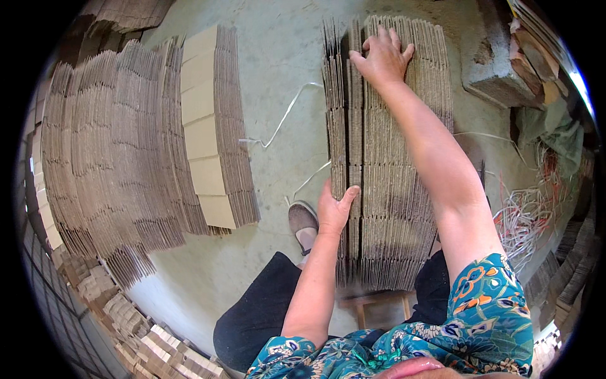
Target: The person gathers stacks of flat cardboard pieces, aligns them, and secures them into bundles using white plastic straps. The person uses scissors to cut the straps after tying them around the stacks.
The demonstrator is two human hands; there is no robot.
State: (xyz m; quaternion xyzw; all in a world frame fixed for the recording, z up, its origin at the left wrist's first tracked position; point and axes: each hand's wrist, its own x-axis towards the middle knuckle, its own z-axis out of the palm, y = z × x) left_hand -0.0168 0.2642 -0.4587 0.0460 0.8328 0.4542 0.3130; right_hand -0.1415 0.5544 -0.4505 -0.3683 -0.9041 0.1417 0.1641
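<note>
A long stack of folded corrugated cardboard pieces (404,158) stands on edge in front of me, between my knees. A dark gap sets a thin bundle of cardboard (338,139) at its left side apart from the rest. My left hand (333,208) grips that bundle near its closer end, thumb over the top and fingers down the outer side, partly hidden. Across the far end of the stack lies my right hand (384,58), fingers spread on the upper edges. White strapping (284,117) runs over the floor left of the stack.
More cardboard stacks (113,145) stand to the left, one with a pale smooth face (205,126). A concrete block (499,69) sits at the far right. Tangled white and orange strapping (527,218) lies at the right. My shoe (303,221) is beside the stack.
</note>
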